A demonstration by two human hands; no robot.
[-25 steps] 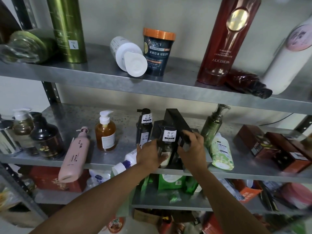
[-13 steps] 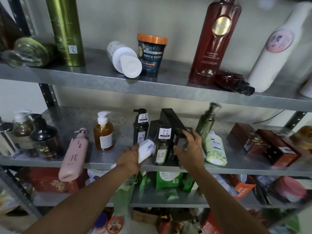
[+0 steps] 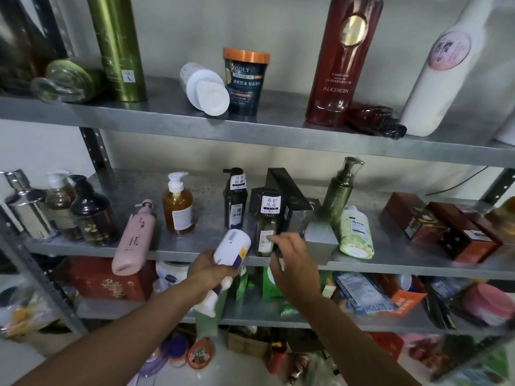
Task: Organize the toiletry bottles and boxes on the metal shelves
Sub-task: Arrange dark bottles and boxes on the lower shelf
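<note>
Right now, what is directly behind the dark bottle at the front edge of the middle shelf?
Behind the dark bottle stands an upright black box, with another dark box to its left. The bottle covers their lower fronts, so whether anything lies at their feet cannot be seen.

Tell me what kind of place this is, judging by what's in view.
Probably a storeroom or stock corner rather than a home bathroom. Bare metal shelves on slotted uprights hold many mixed toiletry bottles, such as the tall red bottle, and sealed brown boxes, with packets crammed on the lower shelf.
</note>
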